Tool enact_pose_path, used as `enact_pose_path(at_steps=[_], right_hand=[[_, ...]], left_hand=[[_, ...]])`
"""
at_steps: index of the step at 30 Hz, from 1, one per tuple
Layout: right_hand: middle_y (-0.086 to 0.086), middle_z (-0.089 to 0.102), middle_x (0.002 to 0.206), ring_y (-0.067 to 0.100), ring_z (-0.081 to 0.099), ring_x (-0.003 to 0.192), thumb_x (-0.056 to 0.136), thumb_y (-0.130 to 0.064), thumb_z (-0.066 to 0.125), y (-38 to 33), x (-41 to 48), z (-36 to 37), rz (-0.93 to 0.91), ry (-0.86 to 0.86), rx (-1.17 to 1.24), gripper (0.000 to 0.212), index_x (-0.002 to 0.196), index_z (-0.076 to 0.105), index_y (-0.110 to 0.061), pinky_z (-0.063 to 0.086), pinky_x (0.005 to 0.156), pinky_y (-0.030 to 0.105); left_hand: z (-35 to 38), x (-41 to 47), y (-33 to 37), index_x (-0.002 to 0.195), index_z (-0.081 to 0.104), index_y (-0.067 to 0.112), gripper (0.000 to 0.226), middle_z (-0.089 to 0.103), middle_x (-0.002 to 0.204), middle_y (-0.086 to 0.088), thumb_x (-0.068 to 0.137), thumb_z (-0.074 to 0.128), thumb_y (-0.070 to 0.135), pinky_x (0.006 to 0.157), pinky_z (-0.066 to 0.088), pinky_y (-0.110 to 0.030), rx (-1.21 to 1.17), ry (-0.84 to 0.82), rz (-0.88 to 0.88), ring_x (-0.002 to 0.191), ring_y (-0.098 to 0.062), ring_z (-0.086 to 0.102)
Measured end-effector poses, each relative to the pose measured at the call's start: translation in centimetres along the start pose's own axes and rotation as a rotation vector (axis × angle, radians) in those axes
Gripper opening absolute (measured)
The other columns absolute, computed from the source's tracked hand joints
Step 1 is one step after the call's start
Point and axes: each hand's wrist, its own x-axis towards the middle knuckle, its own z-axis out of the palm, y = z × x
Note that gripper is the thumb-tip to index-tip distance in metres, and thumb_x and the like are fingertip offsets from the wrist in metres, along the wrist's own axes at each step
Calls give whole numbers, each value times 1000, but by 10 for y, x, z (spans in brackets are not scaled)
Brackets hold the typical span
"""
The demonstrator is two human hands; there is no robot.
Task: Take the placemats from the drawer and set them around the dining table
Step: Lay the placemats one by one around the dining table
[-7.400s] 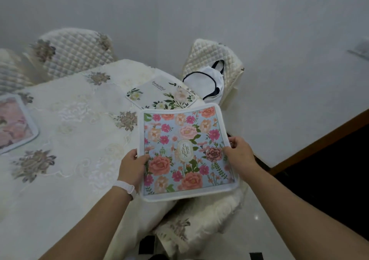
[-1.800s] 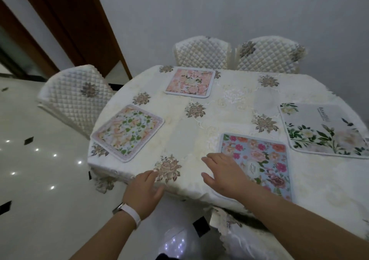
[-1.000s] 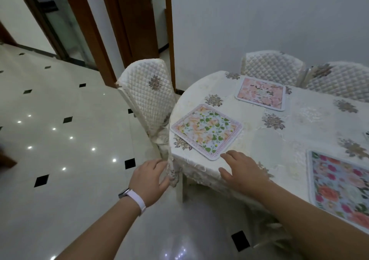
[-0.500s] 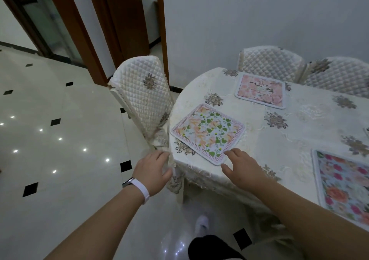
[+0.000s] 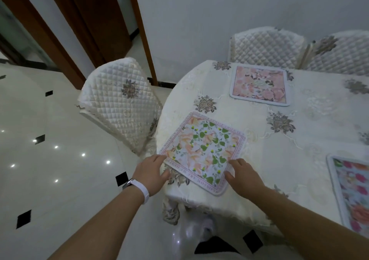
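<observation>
Now both hands lie open, gripping nothing: left hand (image 5: 150, 172) and right hand (image 5: 242, 177) touch the green-leaf placemat (image 5: 203, 150) at lower centre. It looks thin, light, floppy; best pinched by opposite corners.

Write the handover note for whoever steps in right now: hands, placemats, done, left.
Left hand: open, fingertips at the near-left corner of the green-leaf mat.
Right hand: open, resting at that mat's near-right corner.
Neither hand carries a mat.
Mats on the table: green-leaf mat by the left chair, sitting askew; pink mat by the far chair; blue mat at the right edge, partly out of frame.
Done: three mats visible and laid.
Left: square up the green-leaf mat; check the places out of view.
</observation>
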Motion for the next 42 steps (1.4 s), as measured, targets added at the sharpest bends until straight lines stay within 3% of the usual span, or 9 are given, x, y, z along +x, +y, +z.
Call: enact_pose_path(at_steps=[9, 13, 17, 21, 25, 30, 32, 35, 42], right_hand=[[6, 43, 138, 25, 49, 121, 94, -38, 53, 1, 25, 15, 251, -18, 263, 53, 141, 44, -17, 46, 98, 39], [7, 46, 134, 25, 50, 117, 93, -37, 55, -3, 31, 20, 362, 9, 341, 49, 137, 46, -17, 45, 98, 38], [9, 48, 133, 27, 48, 120, 89, -36, 57, -17, 43, 24, 517, 46, 461, 55, 139, 45, -15, 43, 102, 41], [13, 48, 138, 30, 49, 124, 90, -34, 57, -35, 52, 23, 639, 117, 576, 60, 144, 42, -11, 43, 103, 42], [15, 51, 136, 32, 51, 125, 92, -31, 63, -51, 62, 23, 768, 245, 738, 64, 145, 41, -4, 44, 96, 38], [17, 48, 144, 32, 53, 122, 95, -33, 61, -62, 65, 22, 904, 364, 910, 68, 150, 33, -6, 47, 96, 40], [17, 52, 139, 32, 57, 117, 94, -28, 63, -64, 65, 23, 964, 375, 982, 58, 143, 43, -4, 48, 94, 39], [16, 68, 113, 24, 67, 86, 94, -23, 62, -72, 61, 27, 954, 357, 1069, 16, 102, 64, -9, 53, 68, 32], [10, 65, 97, 24, 64, 83, 89, -9, 54, -90, 60, 30, 895, 378, 953, 12, 101, 58, -11, 53, 64, 33]], left_hand=[[2, 70, 11, 141, 48, 18, 50, 49, 140, -4, 94, 53, 36, 105, 40, -36, -264, -140, -141, 125, -22, 48], [12, 110, -9, 128, 55, 26, 59, 59, 127, -1, 79, 45, 57, 92, 51, -41, -350, -215, -192, 107, -19, 59], [6, 138, -12, 130, 53, 19, 48, 57, 126, -4, 88, 55, 42, 83, 47, -32, -344, -256, -200, 102, -23, 58], [11, 159, -15, 147, 34, 13, 69, 45, 145, -13, 88, 59, 40, 103, 43, -43, -407, -288, -198, 125, -30, 49], [18, 181, -22, 146, 35, 14, 72, 45, 140, -13, 83, 60, 41, 100, 45, -46, -380, -291, -207, 123, -34, 48], [13, 196, -34, 111, 53, 21, 26, 63, 101, -1, 86, 56, 30, 69, 52, -32, -531, -377, -210, 82, -21, 62], [12, 203, -39, 109, 53, 22, 20, 62, 98, -1, 89, 55, 20, 68, 47, -29, -561, -388, -176, 82, -21, 60], [11, 211, -47, 105, 57, 18, 13, 63, 98, -4, 92, 57, 17, 61, 45, -26, -575, -422, -113, 78, -17, 58], [7, 210, -53, 105, 60, 19, 11, 65, 99, -1, 94, 58, 18, 66, 47, -25, -672, -444, -50, 87, -20, 62]])
